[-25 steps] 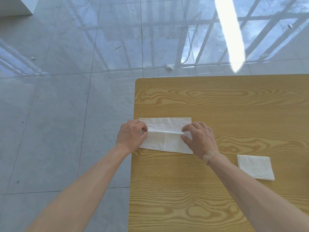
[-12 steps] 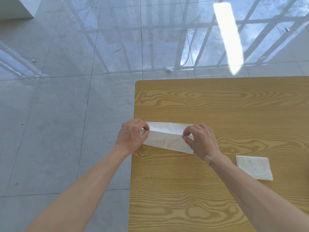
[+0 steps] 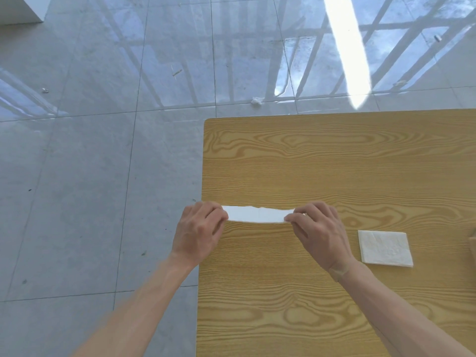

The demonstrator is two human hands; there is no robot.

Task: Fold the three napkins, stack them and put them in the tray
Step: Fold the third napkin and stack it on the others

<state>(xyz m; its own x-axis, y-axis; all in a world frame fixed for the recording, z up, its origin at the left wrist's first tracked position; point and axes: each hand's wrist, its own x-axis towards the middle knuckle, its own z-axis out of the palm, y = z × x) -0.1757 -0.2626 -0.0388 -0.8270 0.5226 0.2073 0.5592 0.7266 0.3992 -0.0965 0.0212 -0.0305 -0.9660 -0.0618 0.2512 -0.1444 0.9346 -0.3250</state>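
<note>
The bench (image 3: 334, 163) has a yellow-brown wood-grain top with a rounded far-left corner. It stands on a floor (image 3: 77, 176) of glossy grey tiles. A folded white napkin (image 3: 385, 248) lies flat on the bench, squarish, toward the bench's right side and near its front half. Left of that napkin, close to the bench's left edge, a second white napkin (image 3: 257, 215) shows as a narrow strip just above the wood; whether it touches the top cannot be told. At the bench's right edge, beside the folded napkin, a sliver of a brown thing (image 3: 473, 243) shows. Beyond the bench's far edge a small white scrap (image 3: 256, 100) lies on the floor.
</note>
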